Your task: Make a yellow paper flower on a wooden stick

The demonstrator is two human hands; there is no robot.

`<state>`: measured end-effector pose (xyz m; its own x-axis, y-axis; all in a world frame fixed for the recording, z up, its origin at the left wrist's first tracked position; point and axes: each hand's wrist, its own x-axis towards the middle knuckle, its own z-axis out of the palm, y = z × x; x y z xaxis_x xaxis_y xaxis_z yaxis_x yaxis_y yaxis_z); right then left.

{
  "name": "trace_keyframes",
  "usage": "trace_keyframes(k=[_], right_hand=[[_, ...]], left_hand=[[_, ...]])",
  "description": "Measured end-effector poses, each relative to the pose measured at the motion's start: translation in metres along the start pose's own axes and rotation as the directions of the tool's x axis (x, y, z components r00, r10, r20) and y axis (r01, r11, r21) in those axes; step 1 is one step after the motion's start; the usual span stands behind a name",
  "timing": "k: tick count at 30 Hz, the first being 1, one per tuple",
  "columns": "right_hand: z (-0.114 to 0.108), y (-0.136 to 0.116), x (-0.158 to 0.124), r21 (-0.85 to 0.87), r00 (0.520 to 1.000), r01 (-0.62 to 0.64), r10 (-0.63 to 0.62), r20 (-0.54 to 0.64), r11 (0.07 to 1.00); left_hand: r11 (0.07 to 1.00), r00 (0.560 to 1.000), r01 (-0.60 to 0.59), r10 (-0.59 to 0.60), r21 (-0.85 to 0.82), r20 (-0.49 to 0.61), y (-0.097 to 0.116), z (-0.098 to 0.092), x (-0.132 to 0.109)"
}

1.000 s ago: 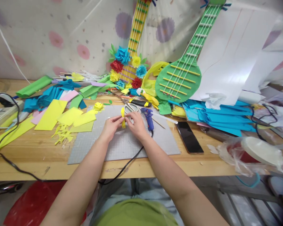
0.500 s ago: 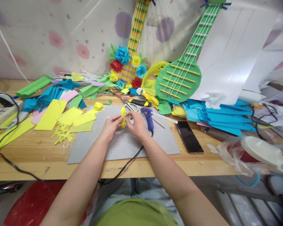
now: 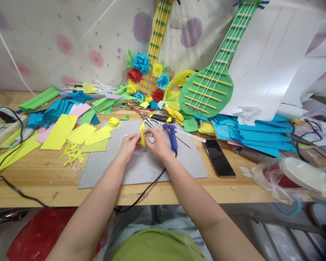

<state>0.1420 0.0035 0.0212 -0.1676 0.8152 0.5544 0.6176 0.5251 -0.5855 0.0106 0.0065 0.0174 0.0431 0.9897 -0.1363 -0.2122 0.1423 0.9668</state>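
Note:
Between my two hands is a small piece of yellow crepe paper (image 3: 142, 133), held upright above the grey cutting mat (image 3: 97, 175). My left hand (image 3: 129, 145) pinches its left side with thumb and fingers. From the other side, my right hand (image 3: 158, 144) grips it between thumb and forefinger. Just beyond the hands lie scissors (image 3: 153, 123) with pale handles. A blue glue gun (image 3: 170, 135) rests right of my right hand, its black cord (image 3: 149, 186) running under that forearm. A finished yellow paper flower (image 3: 114, 122) sits at the mat's far left.
Yellow paper sheets (image 3: 59, 132) and shredded scraps (image 3: 72, 154) lie at left. A black phone (image 3: 219, 158) is right of the mat. Behind stand a green paper lute (image 3: 208, 92) and a yellow one (image 3: 155, 47) with flowers. Blue crepe paper (image 3: 252, 134) is stacked at right.
The yellow paper has turned between my fingers and now looks narrower and more folded or twisted. Both hands stay in nearly the same place.

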Motion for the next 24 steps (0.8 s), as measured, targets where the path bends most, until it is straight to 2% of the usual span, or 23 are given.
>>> trace_keyframes(k=[8, 14, 18, 24], right_hand=[[0.0034, -0.0014, -0.0002, -0.037, 0.998, 0.066, -0.065, 0.023, 0.997], [0.0018, -0.0058, 0.0000, -0.124, 0.996, 0.088, -0.087, 0.012, 0.988], [0.0007, -0.0050, -0.0001, -0.167, 0.995, 0.095, -0.093, 0.022, 0.981], [0.0024, -0.0003, -0.0008, -0.168, 0.993, 0.104, -0.113, -0.044, 0.980]], left_hand=[[0.999, 0.994, 0.048, -0.050, -0.021, -0.098, -0.0002, 0.0013, 0.0005], [0.998, 0.989, -0.033, 0.040, 0.049, -0.144, -0.0027, 0.0036, 0.0010], [0.996, 0.989, -0.068, 0.075, 0.063, -0.127, -0.0045, 0.0039, 0.0021], [0.998, 0.992, -0.049, 0.052, 0.024, -0.115, -0.0040, 0.0031, 0.0021]])
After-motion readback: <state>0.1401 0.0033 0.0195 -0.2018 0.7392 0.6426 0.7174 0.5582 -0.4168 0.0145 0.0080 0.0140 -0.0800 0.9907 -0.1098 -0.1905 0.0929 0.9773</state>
